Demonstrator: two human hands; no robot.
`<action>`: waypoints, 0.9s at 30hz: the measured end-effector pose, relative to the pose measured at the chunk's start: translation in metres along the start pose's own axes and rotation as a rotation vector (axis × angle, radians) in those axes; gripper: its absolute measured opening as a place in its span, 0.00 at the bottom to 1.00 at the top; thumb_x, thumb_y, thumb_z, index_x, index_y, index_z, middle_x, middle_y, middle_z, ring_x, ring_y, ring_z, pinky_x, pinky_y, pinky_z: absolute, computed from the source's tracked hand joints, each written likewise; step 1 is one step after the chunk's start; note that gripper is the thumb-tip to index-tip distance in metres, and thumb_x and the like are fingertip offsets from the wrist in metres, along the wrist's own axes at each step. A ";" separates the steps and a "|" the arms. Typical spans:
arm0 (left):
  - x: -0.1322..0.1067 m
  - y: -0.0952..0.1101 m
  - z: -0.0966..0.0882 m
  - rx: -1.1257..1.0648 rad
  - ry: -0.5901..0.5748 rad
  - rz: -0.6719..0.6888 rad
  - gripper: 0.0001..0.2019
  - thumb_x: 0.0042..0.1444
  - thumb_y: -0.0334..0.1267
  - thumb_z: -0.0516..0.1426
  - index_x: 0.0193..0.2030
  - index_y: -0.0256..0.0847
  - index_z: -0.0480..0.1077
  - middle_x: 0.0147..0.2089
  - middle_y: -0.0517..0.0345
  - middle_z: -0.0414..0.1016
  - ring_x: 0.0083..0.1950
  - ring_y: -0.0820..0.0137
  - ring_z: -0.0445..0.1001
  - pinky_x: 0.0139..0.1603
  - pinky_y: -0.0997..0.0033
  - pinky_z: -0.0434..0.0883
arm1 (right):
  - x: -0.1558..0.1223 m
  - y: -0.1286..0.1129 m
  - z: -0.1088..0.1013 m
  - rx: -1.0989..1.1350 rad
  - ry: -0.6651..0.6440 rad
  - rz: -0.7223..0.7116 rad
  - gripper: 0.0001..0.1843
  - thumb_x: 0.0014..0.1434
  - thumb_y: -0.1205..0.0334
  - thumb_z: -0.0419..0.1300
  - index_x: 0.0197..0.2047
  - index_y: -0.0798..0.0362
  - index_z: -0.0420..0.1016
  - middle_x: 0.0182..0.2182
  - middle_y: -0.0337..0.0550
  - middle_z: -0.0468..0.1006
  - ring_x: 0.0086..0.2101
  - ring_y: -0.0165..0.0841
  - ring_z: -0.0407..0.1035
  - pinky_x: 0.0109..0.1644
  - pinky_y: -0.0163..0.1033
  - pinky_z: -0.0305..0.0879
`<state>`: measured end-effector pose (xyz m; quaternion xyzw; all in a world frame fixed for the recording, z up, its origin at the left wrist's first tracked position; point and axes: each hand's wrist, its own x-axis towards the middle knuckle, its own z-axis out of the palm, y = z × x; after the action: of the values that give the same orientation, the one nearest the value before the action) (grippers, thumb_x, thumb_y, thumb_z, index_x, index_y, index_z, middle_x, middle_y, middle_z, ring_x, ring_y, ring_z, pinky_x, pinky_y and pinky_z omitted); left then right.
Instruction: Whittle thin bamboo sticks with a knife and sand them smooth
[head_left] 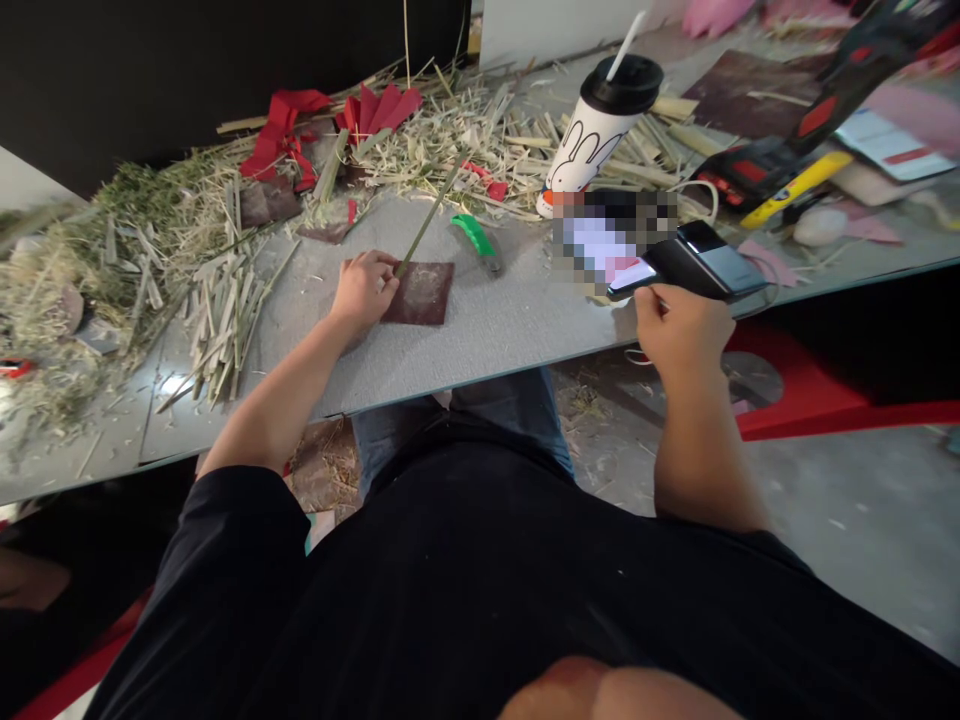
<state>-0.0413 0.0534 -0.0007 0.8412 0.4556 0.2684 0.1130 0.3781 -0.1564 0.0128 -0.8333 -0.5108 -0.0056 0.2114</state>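
My left hand (366, 290) has its fingers closed on the lower end of a thin greenish plant strip (429, 222), which slants up and to the right. Under that end lies a dusty brown square of sandpaper (421, 297), partly covered by my fingers. Just right of the sandpaper is a green-handled utility knife (477, 242). My right hand (686, 330) is curled like a fist at the table's front edge, against the near end of a lit phone (621, 268). Whether it holds anything is hidden. A black power bank-like device (720, 262) lies right behind this hand.
A lidded bunny-print cup (589, 140) with a straw stands behind the phone. Dried stalks and shavings (442, 130) line the back, with a bundle of cut strips (225, 320) at left. A cordless power tool (780, 150) and a yellow marker-like stick (799, 190) lie at right.
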 end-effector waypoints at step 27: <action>-0.008 0.024 -0.024 0.137 0.079 0.140 0.14 0.61 0.40 0.70 0.52 0.47 0.78 0.78 0.40 0.75 0.80 0.38 0.69 0.83 0.25 0.58 | -0.012 0.087 -0.016 -0.094 0.317 0.279 0.43 0.62 0.64 0.79 0.73 0.52 0.63 0.59 0.76 0.78 0.60 0.56 0.78 0.46 0.58 0.61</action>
<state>-0.0414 0.0326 0.0270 0.8656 0.4169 0.2768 0.0184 0.4496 -0.2059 -0.0053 -0.8935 -0.3500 -0.1313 0.2486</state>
